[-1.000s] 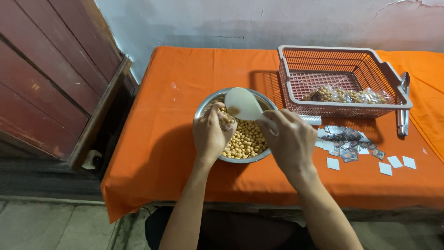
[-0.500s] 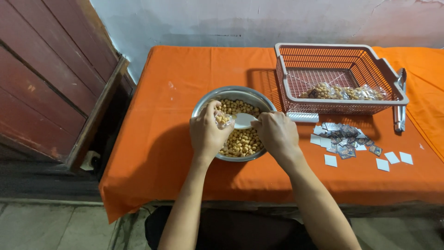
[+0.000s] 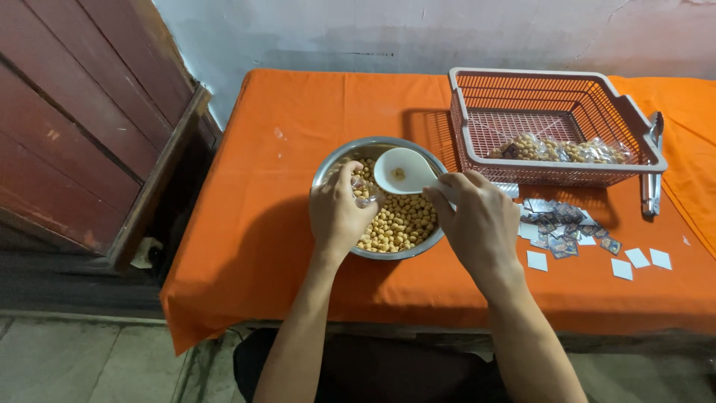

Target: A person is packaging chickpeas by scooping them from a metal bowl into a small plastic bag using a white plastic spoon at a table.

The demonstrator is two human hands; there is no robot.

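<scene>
I see my right hand (image 3: 481, 224) gripping the white spoon (image 3: 403, 172), handle running right, bowl tipped over the small clear bag (image 3: 361, 188) pinched in my left hand (image 3: 337, 213), above the bean bowl (image 3: 335, 160) mid-table.

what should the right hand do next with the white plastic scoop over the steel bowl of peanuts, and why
Probably tip the white plastic scoop toward the small clear bag that the left hand pinches above the round steel bowl of pale peanuts. The right hand holds the scoop raised beside the bag, and only a nut or so shows in it.
</scene>
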